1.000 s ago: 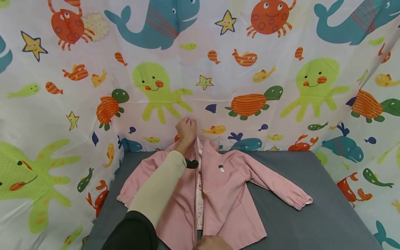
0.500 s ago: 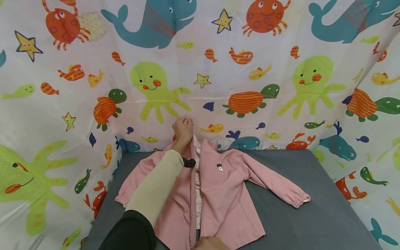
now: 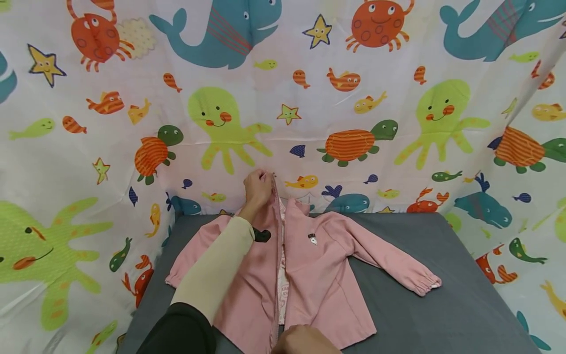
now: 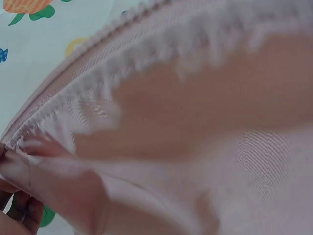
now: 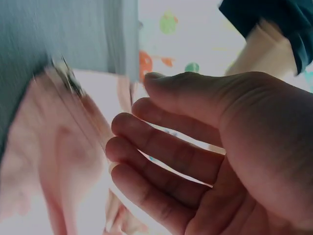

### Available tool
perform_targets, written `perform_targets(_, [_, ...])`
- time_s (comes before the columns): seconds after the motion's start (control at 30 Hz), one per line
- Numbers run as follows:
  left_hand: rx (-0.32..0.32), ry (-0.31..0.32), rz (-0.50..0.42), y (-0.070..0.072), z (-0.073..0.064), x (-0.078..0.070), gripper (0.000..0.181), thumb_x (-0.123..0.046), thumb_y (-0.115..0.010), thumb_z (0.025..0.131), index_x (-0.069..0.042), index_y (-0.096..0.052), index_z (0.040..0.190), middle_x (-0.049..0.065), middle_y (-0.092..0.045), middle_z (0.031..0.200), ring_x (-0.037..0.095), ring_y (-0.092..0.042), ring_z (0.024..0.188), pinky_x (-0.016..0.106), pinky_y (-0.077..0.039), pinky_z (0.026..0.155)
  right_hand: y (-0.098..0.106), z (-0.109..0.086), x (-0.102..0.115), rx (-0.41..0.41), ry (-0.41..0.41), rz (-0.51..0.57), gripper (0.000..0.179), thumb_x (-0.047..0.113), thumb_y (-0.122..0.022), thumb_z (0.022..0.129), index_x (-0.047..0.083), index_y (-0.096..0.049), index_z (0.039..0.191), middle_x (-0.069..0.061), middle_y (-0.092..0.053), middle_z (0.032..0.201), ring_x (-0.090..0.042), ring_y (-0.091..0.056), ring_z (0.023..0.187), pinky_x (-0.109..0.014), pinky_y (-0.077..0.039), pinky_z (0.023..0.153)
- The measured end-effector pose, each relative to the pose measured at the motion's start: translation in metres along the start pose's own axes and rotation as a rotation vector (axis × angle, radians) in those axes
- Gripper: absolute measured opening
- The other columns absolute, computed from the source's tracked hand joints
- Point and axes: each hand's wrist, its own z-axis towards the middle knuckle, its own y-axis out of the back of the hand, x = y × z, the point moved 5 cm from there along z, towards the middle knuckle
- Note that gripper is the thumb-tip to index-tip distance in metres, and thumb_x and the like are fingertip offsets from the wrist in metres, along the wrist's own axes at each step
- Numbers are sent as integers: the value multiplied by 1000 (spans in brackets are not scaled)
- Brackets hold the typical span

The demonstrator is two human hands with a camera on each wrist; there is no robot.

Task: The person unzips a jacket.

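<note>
A pink jacket with a small snowman patch lies front up, its zip undone and a patterned lining showing in the gap. My left hand holds the top of its left front edge, lifted above the table; in the left wrist view the fingers pinch the cloth beside the zip teeth. Near the hem is my right hand, partly cut off in the head view. The right wrist view shows its fingers loosely bent, holding nothing, with a metal zip slider beyond them.
Beneath the jacket is a grey table surface. A white curtain printed with sea animals hangs behind it and along both sides. The right sleeve is spread out over the grey surface.
My left hand's fist has loosened to a pinch, and the zip edge now stands up beside the fingers. Near the hem, my right hand has come slightly further up into view.
</note>
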Motion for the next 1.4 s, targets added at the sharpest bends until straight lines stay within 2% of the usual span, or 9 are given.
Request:
perform_targets(0.17, [34, -31, 26, 7, -9, -8, 28, -21, -58, 108, -2, -75, 97, 19, -75, 105, 39, -70, 111, 52, -53, 101, 25, 0, -8, -6, 52, 48, 13, 17, -76, 99, 22, -86, 93, 19, -72, 79, 11, -55, 73, -9, -45, 66])
perform_targets(0.37, [115, -151, 56, 7, -12, -10, 29, -18, -58, 110, 3, -78, 113, 22, -74, 113, 39, -68, 113, 51, -52, 102, 44, -4, -21, -11, -95, 183, 13, 21, -77, 103, 16, -88, 106, 14, -79, 89, 7, -64, 76, -17, -55, 69])
perform_targets(0.5, [163, -176, 63, 8, -17, -8, 32, -16, -58, 109, 3, -75, 128, 23, -71, 129, 41, -63, 127, 54, -46, 114, 52, -7, -30, -28, -179, 264, 11, 21, -78, 103, 16, -87, 106, 15, -71, 78, 6, -59, 67, -19, -53, 64])
perform_targets(0.57, [166, -181, 74, 10, -20, -7, 34, -16, -59, 109, 2, -73, 134, 23, -69, 136, 42, -60, 134, 56, -42, 119, 55, -8, -32, -42, -180, 259, 10, 19, -77, 103, 15, -86, 102, 12, -68, 73, 6, -56, 64, -19, -50, 62])
perform_targets(0.63, [151, -195, 85, 13, -24, -7, 37, -16, -60, 107, 3, -71, 137, 24, -68, 139, 44, -59, 136, 58, -41, 120, 59, -9, -35, -57, -176, 232, 11, 18, -78, 102, 12, -86, 106, 8, -74, 80, 6, -59, 68, -20, -53, 65])
perform_targets(0.77, [123, -234, 83, 20, -32, -9, 39, -18, -61, 106, 4, -70, 137, 25, -69, 135, 45, -62, 127, 59, -43, 114, 64, -11, -39, -76, -153, 160, 19, 19, -78, 102, 8, -86, 114, 1, -84, 105, 0, -73, 89, -25, -61, 76])
perform_targets(0.9, [118, -256, 69, 27, -40, -11, 42, -22, -59, 107, 3, -70, 139, 23, -70, 136, 43, -64, 120, 59, -45, 110, 68, -11, -42, -93, -141, 124, 21, 22, -77, 103, 8, -85, 115, -1, -84, 108, -4, -76, 92, -28, -63, 77])
perform_targets(1.2, [156, -276, 28, 44, -77, -13, 36, -20, -64, 108, 0, -72, 137, 22, -74, 131, 39, -71, 115, 55, -58, 101, 70, -11, -45, -138, -127, 123, 23, 22, -79, 101, 6, -85, 115, -9, -84, 109, -8, -76, 89, -29, -63, 77])
perform_targets(1.4, [218, -259, 7, 52, -95, -4, 40, -16, -62, 108, -6, -70, 146, 19, -75, 137, 36, -72, 120, 52, -59, 103, 69, -11, -46, -132, -121, 141, 26, 25, -77, 103, 4, -84, 117, -10, -84, 110, -10, -77, 90, -28, -62, 76])
